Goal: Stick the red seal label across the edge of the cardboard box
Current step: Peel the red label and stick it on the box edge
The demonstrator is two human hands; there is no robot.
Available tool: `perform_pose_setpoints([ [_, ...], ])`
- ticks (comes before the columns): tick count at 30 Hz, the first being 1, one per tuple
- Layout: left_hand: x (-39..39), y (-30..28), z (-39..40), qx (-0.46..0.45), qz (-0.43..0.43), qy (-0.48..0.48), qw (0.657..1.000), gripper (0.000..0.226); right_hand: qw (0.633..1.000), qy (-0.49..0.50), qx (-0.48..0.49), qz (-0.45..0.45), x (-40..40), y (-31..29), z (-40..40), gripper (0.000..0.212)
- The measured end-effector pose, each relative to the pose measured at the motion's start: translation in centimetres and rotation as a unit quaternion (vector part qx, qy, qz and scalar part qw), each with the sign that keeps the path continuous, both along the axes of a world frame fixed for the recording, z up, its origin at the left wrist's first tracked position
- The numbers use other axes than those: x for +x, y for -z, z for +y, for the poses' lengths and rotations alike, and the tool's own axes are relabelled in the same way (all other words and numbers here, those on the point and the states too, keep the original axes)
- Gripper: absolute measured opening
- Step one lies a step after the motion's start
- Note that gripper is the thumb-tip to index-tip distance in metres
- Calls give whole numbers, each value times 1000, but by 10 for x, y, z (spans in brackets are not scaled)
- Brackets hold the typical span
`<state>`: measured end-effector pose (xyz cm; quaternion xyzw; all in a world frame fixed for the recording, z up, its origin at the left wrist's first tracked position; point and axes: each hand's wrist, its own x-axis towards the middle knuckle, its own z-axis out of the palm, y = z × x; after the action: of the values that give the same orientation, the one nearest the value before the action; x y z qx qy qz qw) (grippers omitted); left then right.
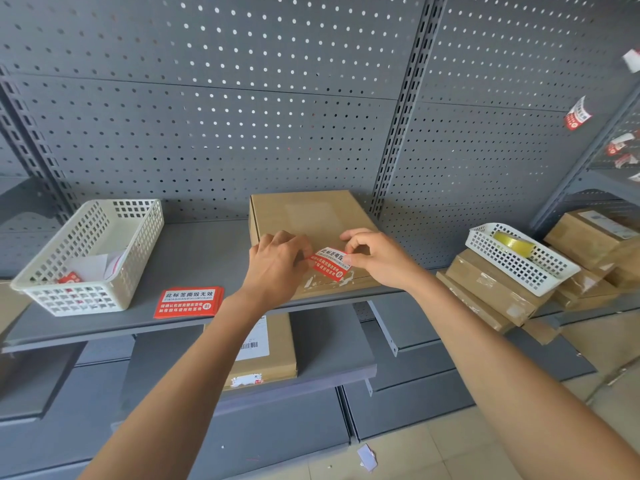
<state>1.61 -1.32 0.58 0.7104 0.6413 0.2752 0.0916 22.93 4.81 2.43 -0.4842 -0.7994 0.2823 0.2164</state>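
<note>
A flat cardboard box (308, 216) lies on the grey shelf (194, 251), its front edge near the shelf lip. A red seal label (330, 263) with white and black print hangs just over the box's front part. My left hand (277, 263) pinches the label's left end. My right hand (375, 258) pinches its right end. Both hands hover over the near edge of the box, where torn white label remains show. Whether the label touches the cardboard I cannot tell.
A stack of red labels (188, 301) lies on the shelf left of the box, beside a cream basket (90, 258). At right, a white basket (519, 261) with a tape roll sits on stacked cartons (491, 289). Another box (263, 351) rests on the lower shelf.
</note>
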Motion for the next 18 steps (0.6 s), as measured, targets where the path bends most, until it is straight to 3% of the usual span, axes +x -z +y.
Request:
perform_pose_setpoints([
  [9,0,-5,0,28,2,77,997,17,1000,-7,-16,1,3,0,-1,9],
  [18,1,-8,-3,11,24,64,998,14,1000,-9,-23,4,5,0,-5,10],
])
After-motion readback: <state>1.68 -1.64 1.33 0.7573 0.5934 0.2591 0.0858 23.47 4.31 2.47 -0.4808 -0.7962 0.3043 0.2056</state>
